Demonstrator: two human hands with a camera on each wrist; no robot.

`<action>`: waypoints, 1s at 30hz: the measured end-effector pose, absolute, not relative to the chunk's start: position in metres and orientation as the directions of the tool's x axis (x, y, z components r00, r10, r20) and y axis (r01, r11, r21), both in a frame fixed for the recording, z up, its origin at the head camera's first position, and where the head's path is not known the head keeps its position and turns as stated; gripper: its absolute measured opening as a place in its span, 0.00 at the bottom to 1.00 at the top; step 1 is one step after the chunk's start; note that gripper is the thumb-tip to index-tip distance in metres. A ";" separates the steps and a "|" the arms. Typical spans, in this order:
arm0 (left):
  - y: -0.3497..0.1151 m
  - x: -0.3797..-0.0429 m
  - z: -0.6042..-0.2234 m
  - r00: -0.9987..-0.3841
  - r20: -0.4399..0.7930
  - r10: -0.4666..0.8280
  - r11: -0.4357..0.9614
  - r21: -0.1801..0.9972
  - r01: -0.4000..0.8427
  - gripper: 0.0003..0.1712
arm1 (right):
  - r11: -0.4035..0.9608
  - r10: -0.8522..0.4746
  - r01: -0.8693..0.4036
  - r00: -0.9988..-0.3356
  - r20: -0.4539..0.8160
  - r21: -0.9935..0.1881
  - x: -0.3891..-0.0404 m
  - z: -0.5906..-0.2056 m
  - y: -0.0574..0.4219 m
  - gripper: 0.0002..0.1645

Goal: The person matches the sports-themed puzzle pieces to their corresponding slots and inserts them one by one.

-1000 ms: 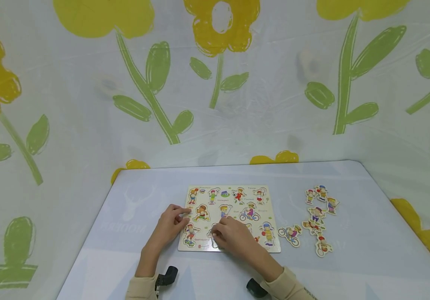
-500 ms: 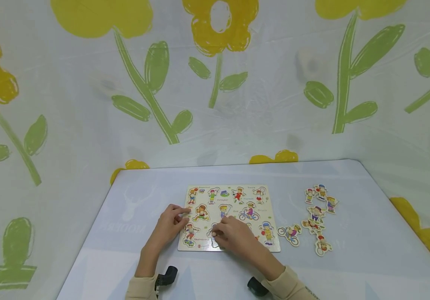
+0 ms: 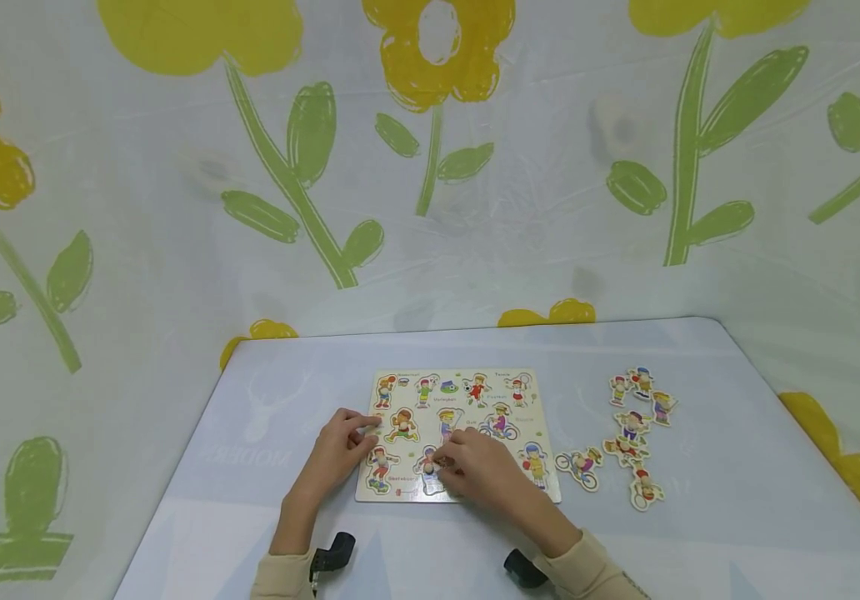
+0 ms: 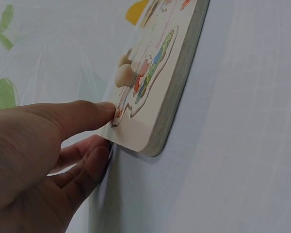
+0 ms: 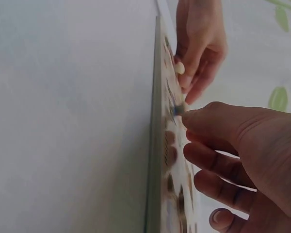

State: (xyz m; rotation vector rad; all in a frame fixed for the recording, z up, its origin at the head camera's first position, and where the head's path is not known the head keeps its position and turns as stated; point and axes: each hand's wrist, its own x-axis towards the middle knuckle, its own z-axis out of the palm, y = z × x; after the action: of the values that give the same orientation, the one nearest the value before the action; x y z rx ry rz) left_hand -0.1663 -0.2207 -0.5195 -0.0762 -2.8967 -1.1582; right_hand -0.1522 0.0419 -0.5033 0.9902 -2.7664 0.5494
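Observation:
A wooden knob puzzle board (image 3: 460, 496) with sports figures lies on the table. My left hand (image 3: 342, 446) rests at its left edge. In the left wrist view, the thumb (image 4: 94, 114) touches the board near the corner while the other fingers are beside the edge. My right hand (image 3: 482, 471) is over the lower middle of the board. Its thumb and index finger pinch a small puzzle piece by the knob, and the blurred blue part of this puzzle piece (image 5: 177, 110) shows against the board. The right hand's other fingers are loosely bent and cover nearby figures.
Right of the board lies a cyclist piece (image 3: 580, 468). Beyond it several loose figure pieces (image 3: 634, 427) form a cluster, some overlapping. A flower-printed curtain (image 3: 535, 208) surrounds the white table (image 3: 250, 500). Black wrist cameras (image 3: 526, 568) sit at both sleeves.
My right hand has shifted slightly right and up over the board, uncovering more of the lower middle figure. The left hand has stayed at the board's left edge.

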 end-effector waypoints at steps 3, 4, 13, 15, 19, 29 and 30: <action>-0.221 -0.167 -0.520 -0.998 0.038 0.041 0.722 0.689 0.056 0.18 | 0.741 -0.556 -0.608 -0.794 0.246 -0.285 -0.156 -0.500 0.048 0.10; -0.221 -0.167 -0.520 -0.998 0.038 0.041 0.722 0.690 0.056 0.18 | 0.753 -0.544 -0.592 -0.806 0.236 -0.288 -0.158 -0.499 0.051 0.10; -0.220 -0.168 -0.522 -0.998 0.037 0.043 0.720 0.692 0.057 0.18 | 0.828 -0.409 -0.454 -0.891 0.199 -0.328 -0.174 -0.489 0.082 0.11; -0.219 -0.168 -0.522 -0.998 0.033 0.044 0.721 0.691 0.055 0.18 | 0.835 -0.393 -0.442 -0.896 0.209 -0.328 -0.177 -0.489 0.092 0.11; -0.219 -0.168 -0.522 -0.999 0.031 0.039 0.721 0.692 0.049 0.18 | 0.845 -0.368 -0.416 -0.909 0.198 -0.336 -0.184 -0.488 0.115 0.12; -0.220 -0.167 -0.521 -0.999 0.038 0.038 0.718 0.694 0.054 0.17 | 0.880 -0.238 -0.290 -0.955 0.179 -0.376 -0.201 -0.482 0.170 0.15; -0.220 -0.167 -0.521 -0.999 0.037 0.038 0.718 0.694 0.054 0.17 | 0.880 -0.233 -0.287 -0.955 0.182 -0.379 -0.202 -0.481 0.175 0.15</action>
State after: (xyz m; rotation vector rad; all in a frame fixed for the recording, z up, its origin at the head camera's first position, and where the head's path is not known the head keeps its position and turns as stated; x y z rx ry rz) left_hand -0.1673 -0.2203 -0.5207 -0.0776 -2.8930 -1.1690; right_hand -0.2022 0.1751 -0.4814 0.4056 -2.9177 0.6183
